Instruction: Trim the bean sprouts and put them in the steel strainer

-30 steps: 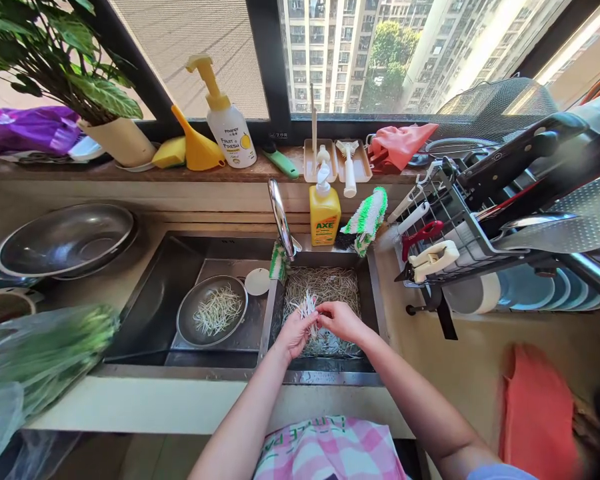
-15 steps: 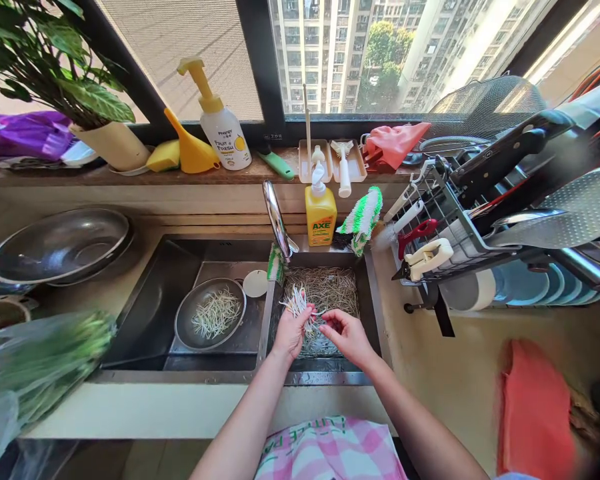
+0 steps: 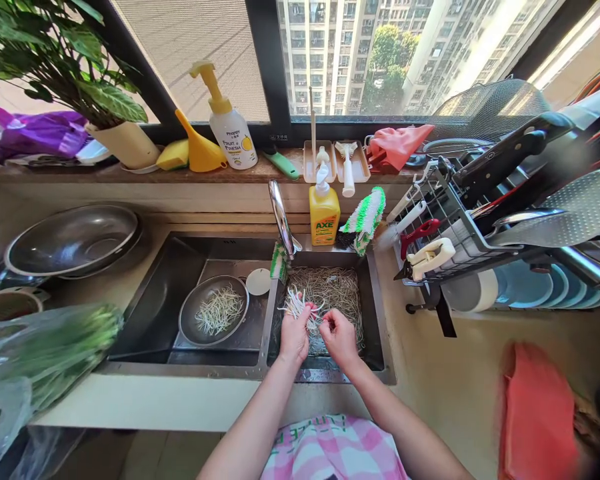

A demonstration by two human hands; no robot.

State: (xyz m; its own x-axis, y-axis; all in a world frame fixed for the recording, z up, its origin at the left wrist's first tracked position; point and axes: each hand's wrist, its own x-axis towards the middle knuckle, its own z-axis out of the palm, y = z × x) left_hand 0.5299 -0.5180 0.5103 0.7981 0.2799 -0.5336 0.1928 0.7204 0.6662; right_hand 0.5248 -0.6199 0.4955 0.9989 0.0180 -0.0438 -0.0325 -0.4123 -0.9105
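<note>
My left hand (image 3: 296,332) is closed round a bunch of white bean sprouts (image 3: 296,303) over the right sink basin. Just right of it, my right hand (image 3: 341,339) has its fingers curled in a pinch near the ends of the sprouts; whatever lies between its fingertips is too small to make out. Below both hands, many thin brownish strands (image 3: 337,283) fill the right basin (image 3: 375,327). In the left basin a round metal bowl (image 3: 186,319) holds a pile of white sprouts (image 3: 220,310).
A faucet (image 3: 280,217) rises behind the divider, with a yellow soap bottle (image 3: 325,217) beside it. The dish rack (image 3: 460,230) with knives and plates stands right. At left are a large pan (image 3: 75,240) and bagged greens (image 3: 65,347). A white lid (image 3: 258,282) lies by the bowl.
My right hand's fingers have curled in more tightly and the hand has turned more upright. My left hand still holds the bunch. The view has shifted slightly.
</note>
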